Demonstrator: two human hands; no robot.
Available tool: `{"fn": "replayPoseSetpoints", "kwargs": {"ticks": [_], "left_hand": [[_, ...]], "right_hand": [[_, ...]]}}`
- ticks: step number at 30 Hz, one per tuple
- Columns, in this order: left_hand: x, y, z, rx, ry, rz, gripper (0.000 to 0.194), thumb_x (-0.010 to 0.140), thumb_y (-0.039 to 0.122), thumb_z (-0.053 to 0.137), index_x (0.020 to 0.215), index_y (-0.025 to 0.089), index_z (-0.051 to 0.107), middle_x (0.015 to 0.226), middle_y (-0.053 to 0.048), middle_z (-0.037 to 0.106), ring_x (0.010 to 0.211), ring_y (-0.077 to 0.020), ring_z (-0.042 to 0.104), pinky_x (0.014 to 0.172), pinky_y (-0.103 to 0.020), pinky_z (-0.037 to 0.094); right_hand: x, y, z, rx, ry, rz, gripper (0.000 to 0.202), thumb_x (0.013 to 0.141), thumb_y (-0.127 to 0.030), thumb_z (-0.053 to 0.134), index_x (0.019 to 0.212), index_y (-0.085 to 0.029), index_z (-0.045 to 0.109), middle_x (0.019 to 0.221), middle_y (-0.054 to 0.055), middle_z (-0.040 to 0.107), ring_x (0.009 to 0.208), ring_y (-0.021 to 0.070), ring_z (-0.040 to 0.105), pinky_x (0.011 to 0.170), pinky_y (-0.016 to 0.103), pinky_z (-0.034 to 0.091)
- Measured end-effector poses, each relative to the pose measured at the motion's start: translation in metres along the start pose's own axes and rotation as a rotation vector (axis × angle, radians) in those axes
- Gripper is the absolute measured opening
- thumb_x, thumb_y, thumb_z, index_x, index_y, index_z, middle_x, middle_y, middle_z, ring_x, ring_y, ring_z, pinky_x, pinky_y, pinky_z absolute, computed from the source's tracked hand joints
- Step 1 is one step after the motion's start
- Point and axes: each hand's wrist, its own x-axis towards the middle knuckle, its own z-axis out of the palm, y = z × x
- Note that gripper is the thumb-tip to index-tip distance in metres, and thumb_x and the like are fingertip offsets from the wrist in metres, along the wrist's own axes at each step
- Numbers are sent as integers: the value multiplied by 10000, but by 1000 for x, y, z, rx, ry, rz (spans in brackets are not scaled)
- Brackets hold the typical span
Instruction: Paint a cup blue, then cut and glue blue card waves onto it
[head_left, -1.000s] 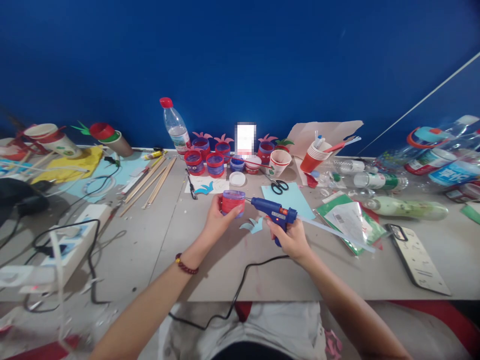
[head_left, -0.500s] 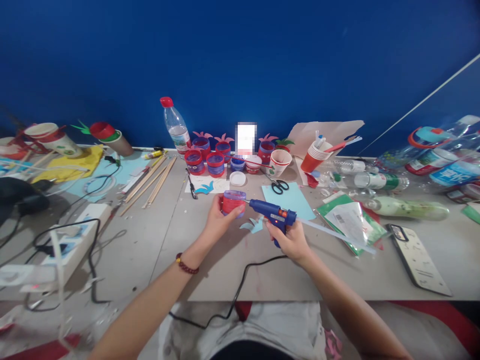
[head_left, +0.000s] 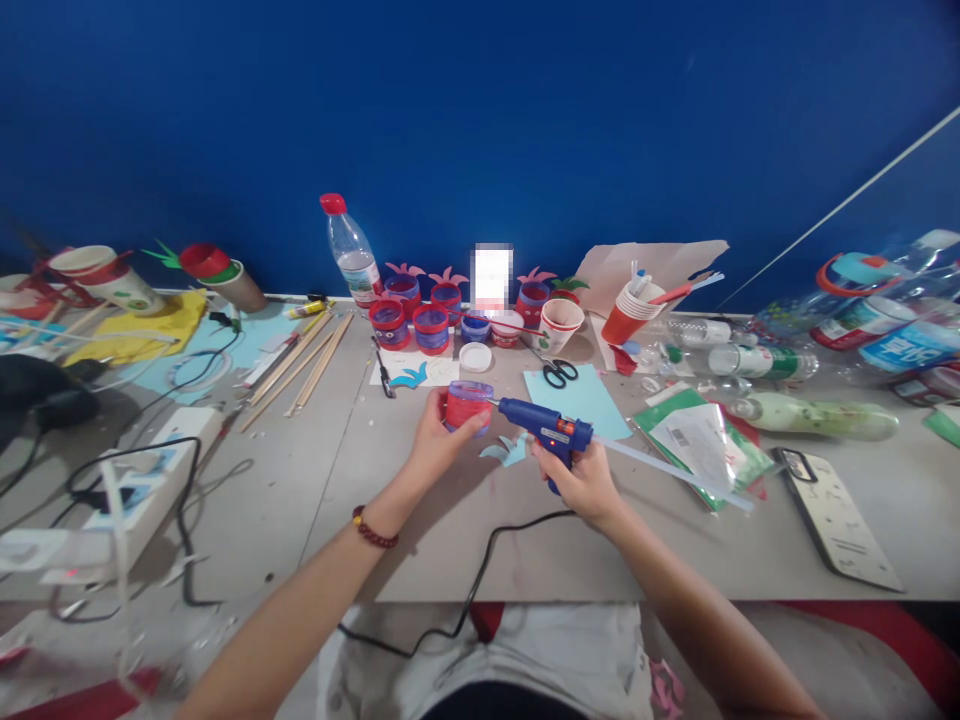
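Observation:
My left hand point(head_left: 442, 437) is closed round a small red and purple painted cup point(head_left: 468, 404), thumb across its near side. In my right hand point(head_left: 581, 475) is a blue hot glue gun point(head_left: 544, 420), gripped by its handle. Its nozzle points left and meets the cup's right side near the rim; whether it touches I cannot tell. A long clear glue stick point(head_left: 675, 470) sticks out of the gun's back. Below the nozzle, on the table, lies a light blue paper leaf cut-out point(head_left: 504, 452). The gun's black cord point(head_left: 491, 550) runs down over the table edge.
Several painted cups point(head_left: 431, 328) stand at the back, beside a red-capped bottle point(head_left: 351, 255). Scissors point(head_left: 559, 373) lie on light blue paper point(head_left: 592, 405). Rightward are plastic bottles point(head_left: 765, 361) and a phone point(head_left: 840, 520); leftward, wooden sticks point(head_left: 300, 370) and a power strip point(head_left: 150, 490).

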Motion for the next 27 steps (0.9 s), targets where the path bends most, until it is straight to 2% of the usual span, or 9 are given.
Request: {"fn": "replayPoseSetpoints", "kwargs": {"ticks": [14,20,23,27], "left_hand": [[0,3,0,-4,5,-26,500,629,388,813,1018,200,564,987,-91,690,878,-234,672,733,-380,572],[-1,8,0,-18,-24,-21,431,645,399,803,980,189,629,989,-97,702,881,-240,674,769,-381,561],[-1,9,1,-53,-37,-54,450,650,417,798,995,177,635,1025,-105,693,910,-242,670,778,-371,558],[-1,9,1,-117,5,-66,520,626,411,818,1042,185,600,1092,-104,665,949,-235,658,771,-351,556]], "right_hand": [[0,-1,0,80,21,22,295,864,-436,583,715,-182,578,504,-17,513,455,117,484,460,250,419],[0,-4,1,130,28,50,317,860,-456,587,694,-187,563,498,-13,518,460,125,501,466,258,430],[1,-4,1,157,29,70,330,849,-472,594,689,-186,564,488,-10,524,458,131,514,459,260,434],[1,-6,1,183,40,84,315,840,-462,599,700,-180,573,488,-7,531,446,129,512,446,260,432]]}}
